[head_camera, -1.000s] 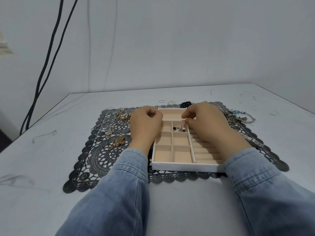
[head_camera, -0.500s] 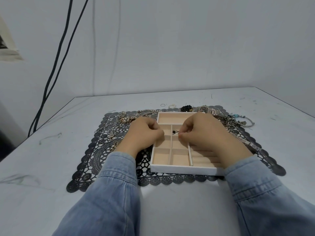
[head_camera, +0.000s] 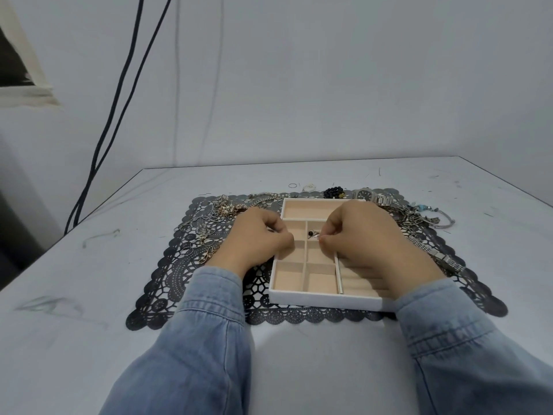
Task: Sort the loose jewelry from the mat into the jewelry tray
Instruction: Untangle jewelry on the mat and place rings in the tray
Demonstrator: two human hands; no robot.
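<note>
1. Against the frame one second earlier, we saw the small piece (head_camera: pixel 313 233), a dark bead on silvery metal, no longer lying free. The right hand (head_camera: pixel 368 241) had its thumb and forefinger pinched on the silvery end. The piece remained over the same cell: the far one of the right column of square cells.
2. The left hand (head_camera: pixel 257 241) had drawn slightly nearer the person along the tray's left wall. Its fingers were curled, and we could not tell whether they held anything.
3. The jewelry tray (head_camera: pixel 323 300) lay on the mat (head_camera: pixel 167 283), unmoved. It was a shallow white rectangle lined in matt beige, with one wide cell at the far end, six square cells and ridged rolls at the right.
4. The mat was black, pierced like lace, with a scalloped border.
5. Gold and silver chains (head_camera: pixel 209 229) lay tangled on the mat left of the tray. A black bead bracelet (head_camera: pixel 333 191) and a steel watch (head_camera: pixel 366 194) lay beyond it, and bangles (head_camera: pixel 431 215) and a metal link band (head_camera: pixel 443 259) lay at the right.
6. Both arms wore denim sleeves (head_camera: pixel 209 324).
7. The table (head_camera: pixel 89 295) was pale grey and scuffed. It stood against a plain white wall, down which two black cables (head_camera: pixel 119 115) ran.
</note>
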